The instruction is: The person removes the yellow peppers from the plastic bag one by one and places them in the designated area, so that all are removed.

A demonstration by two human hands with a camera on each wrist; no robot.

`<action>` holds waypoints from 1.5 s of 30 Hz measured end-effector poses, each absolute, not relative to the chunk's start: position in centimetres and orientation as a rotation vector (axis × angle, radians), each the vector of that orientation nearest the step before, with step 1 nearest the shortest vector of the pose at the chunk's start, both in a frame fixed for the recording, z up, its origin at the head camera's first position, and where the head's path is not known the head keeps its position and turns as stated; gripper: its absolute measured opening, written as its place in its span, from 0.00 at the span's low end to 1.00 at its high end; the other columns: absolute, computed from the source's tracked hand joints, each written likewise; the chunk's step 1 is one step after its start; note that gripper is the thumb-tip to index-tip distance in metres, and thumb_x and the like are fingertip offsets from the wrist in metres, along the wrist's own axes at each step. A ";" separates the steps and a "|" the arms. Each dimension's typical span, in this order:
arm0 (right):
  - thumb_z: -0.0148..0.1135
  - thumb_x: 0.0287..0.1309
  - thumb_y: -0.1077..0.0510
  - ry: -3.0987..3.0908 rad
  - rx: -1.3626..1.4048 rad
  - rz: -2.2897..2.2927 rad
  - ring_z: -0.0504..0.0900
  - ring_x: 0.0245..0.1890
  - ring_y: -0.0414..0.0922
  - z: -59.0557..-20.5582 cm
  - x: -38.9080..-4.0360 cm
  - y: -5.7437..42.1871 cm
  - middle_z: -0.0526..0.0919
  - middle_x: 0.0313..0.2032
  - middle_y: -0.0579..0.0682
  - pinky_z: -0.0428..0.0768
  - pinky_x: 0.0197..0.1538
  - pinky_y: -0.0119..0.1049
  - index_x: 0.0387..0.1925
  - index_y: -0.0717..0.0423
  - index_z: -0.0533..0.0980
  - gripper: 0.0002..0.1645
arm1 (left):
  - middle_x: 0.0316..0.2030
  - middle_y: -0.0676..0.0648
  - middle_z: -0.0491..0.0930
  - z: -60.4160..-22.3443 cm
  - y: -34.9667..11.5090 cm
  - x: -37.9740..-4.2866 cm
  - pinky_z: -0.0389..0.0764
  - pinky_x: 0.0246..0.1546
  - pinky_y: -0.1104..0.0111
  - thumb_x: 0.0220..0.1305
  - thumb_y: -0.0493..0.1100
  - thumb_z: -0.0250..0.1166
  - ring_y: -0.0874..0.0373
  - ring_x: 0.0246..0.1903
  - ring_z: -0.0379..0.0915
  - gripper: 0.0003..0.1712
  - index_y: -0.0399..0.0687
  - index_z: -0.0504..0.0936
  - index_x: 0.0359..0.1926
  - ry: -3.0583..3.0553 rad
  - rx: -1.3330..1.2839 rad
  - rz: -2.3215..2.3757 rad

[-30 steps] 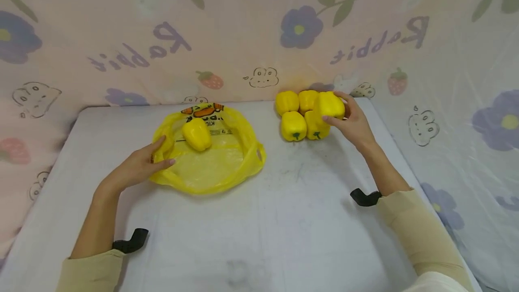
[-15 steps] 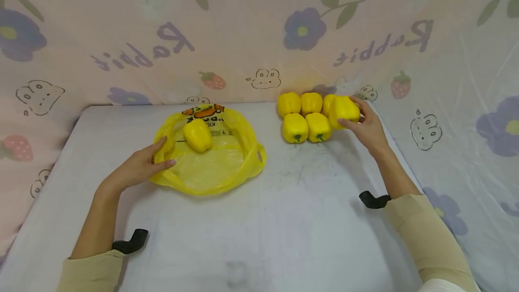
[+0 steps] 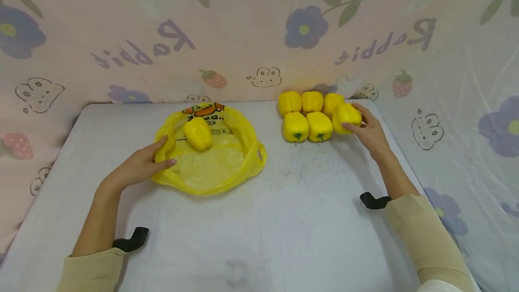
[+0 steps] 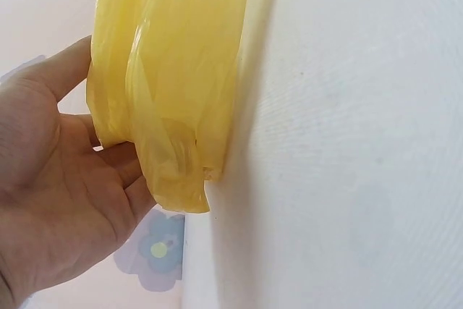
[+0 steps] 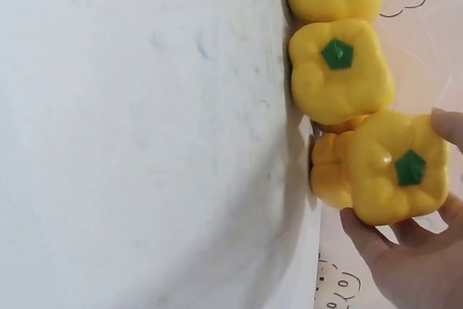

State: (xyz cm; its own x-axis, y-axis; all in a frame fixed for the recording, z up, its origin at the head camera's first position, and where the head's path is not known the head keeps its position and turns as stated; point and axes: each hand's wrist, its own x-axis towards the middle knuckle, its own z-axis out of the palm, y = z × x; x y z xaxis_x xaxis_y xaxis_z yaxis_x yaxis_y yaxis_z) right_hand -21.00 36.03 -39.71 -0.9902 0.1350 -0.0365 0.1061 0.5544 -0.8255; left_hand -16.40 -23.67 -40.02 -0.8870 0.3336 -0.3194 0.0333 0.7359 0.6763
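Note:
My left hand (image 3: 138, 168) holds the left rim of a yellow plastic bag (image 3: 212, 189), its thumb over the mouth's edge. In the left wrist view the bag's folds (image 4: 173, 70) hang among the fingers. One yellow bell pepper (image 3: 198, 133) lies inside the wide mouth near a printed duck. At the back right, my right hand (image 3: 373, 138) grips another yellow bell pepper (image 3: 346, 118) between thumb and fingers. In the right wrist view its green stem (image 5: 411, 168) faces the camera, and it overlaps a pepper (image 5: 331, 168) behind it.
Several more yellow bell peppers (image 3: 295, 127) stand in two rows left of the held one, close to the table's back edge. A white-covered table (image 3: 259, 238) spreads below. Behind and to the right hangs a curtain (image 3: 243, 26) with flowers and rabbits.
My right hand has carried its pepper to the right and then lowered it toward the front row's right end, uncovering the peppers behind. My left hand stays at the bag.

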 end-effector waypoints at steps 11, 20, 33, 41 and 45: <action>0.66 0.62 0.43 -2.748 -0.231 1.485 0.62 0.67 0.59 -41.3 -20.8 36.4 0.53 0.76 0.54 0.66 0.67 0.56 0.78 0.39 0.51 0.50 | 0.75 0.28 0.44 -40.1 -23.6 -16.5 0.49 0.66 0.33 0.67 0.67 0.58 0.28 0.72 0.40 0.57 0.40 0.40 0.78 2.511 0.274 0.951; 0.66 0.61 0.39 -2.788 -0.223 1.468 0.56 0.72 0.56 -42.5 -20.7 36.7 0.52 0.77 0.53 0.57 0.73 0.55 0.79 0.41 0.49 0.53 | 0.74 0.27 0.45 -40.3 -23.6 -16.5 0.49 0.66 0.33 0.66 0.67 0.58 0.28 0.72 0.40 0.58 0.38 0.41 0.78 2.507 0.271 0.951; 0.66 0.63 0.46 -2.766 -0.178 1.501 0.50 0.76 0.52 -43.3 -21.0 36.8 0.48 0.78 0.50 0.50 0.76 0.50 0.79 0.38 0.45 0.53 | 0.74 0.27 0.45 -40.5 -23.7 -16.6 0.49 0.67 0.33 0.67 0.66 0.59 0.28 0.72 0.41 0.58 0.38 0.40 0.78 2.506 0.286 0.959; 0.66 0.62 0.45 -2.687 -0.152 1.436 0.52 0.76 0.47 -42.8 -21.1 36.3 0.54 0.77 0.46 0.51 0.76 0.45 0.78 0.40 0.52 0.49 | 0.74 0.27 0.45 -40.4 -23.7 -16.4 0.49 0.66 0.33 0.67 0.66 0.59 0.28 0.72 0.41 0.58 0.38 0.40 0.78 2.504 0.276 0.962; 0.67 0.62 0.46 -2.633 -0.117 1.386 0.52 0.76 0.44 -42.1 -21.3 35.7 0.57 0.76 0.44 0.51 0.76 0.43 0.77 0.42 0.57 0.46 | 0.74 0.27 0.45 -40.1 -23.7 -16.3 0.49 0.66 0.33 0.67 0.65 0.59 0.28 0.72 0.41 0.57 0.38 0.40 0.78 2.509 0.280 0.965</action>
